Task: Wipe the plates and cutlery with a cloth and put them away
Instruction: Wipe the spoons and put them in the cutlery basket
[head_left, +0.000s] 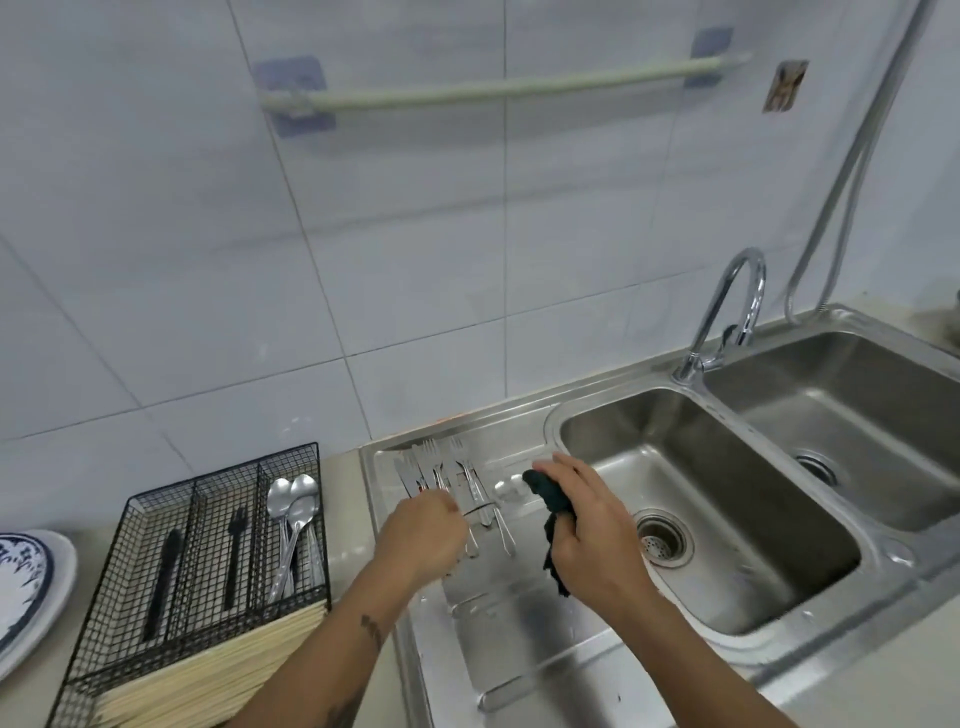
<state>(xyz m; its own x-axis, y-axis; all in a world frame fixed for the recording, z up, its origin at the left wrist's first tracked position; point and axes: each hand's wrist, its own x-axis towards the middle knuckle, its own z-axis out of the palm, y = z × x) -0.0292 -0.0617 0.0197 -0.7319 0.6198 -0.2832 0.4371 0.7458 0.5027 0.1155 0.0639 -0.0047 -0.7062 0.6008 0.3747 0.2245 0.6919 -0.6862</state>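
Both hands are over the steel draining board (519, 623), left of the double sink. The left hand (422, 540) reaches in with fingers curled down onto the handles of a bunch of forks (441, 470); it looks like a grip on them, though the blur hides exactly how many it has hold of. The forks lie fanned on the board, tines pointing to twelve o'clock, toward the tiled wall.

At three o'clock from that hand, the right hand (587, 530) clutches a dark cloth (551, 512), thumb and fingers wrapped round it, a tail of fabric hanging below the palm. Cloth and forks are near each other but apart.

Out at nine o'clock from the hands sits a black wire cutlery basket (156, 649) on the counter. Its right compartment holds spoons (293, 506), bowls up toward the wall; two dark-handled utensils lie in the middle and left compartments, and pale chopsticks (218, 670) fill the near section.

Further toward nine o'clock, at the frame edge, a blue-patterned plate (21, 577) rests on the counter. At two o'clock, the curved tap (737, 306) stands between the two basins.
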